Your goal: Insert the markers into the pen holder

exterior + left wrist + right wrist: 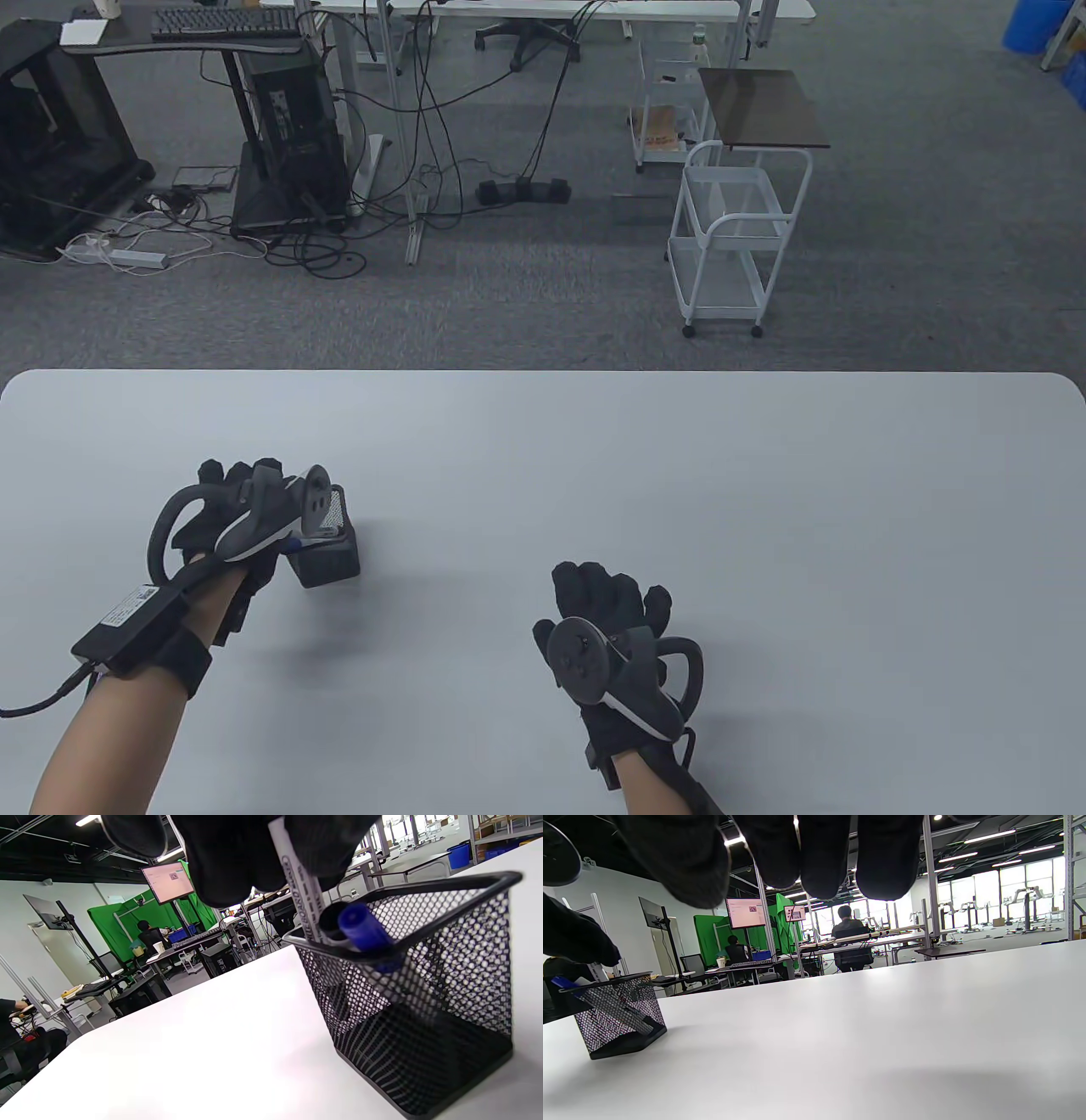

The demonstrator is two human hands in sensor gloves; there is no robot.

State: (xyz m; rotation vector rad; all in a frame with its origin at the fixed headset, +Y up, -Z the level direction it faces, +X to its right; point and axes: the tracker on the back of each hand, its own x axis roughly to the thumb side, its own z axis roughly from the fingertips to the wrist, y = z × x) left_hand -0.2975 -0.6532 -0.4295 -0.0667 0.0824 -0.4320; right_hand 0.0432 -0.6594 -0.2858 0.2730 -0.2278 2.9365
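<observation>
On the left half of the table (594, 441) I see one black mesh holder (424, 997), square in plan, standing well in from every edge. My left hand (222, 518) is over its near-left rim. In the left wrist view the fingers (237, 861) of that hand pinch one white marker (302, 889) by its upper barrel. Its lower end is already below the rim, at the corner nearest the camera. Black print runs along the barrel. I can read "BOARD" and parts of letters above it, no more.

A second marker, with a blue cap (362, 927), leans inside the holder, the cap resting on the rim just beside the white marker. A dark round end shows behind the blue cap; I cannot tell whether it belongs to a third marker. So I count two markers for certain, both at least partly in the holder.

My right hand (611, 607) is toward the near edge, right of the holder and well apart from it, palm down. The right wrist view shows its fingers (823, 853) hanging loose and a little apart, holding nothing.

A white label with small print sits on the box strapped to my left wrist; I cannot read it.
</observation>
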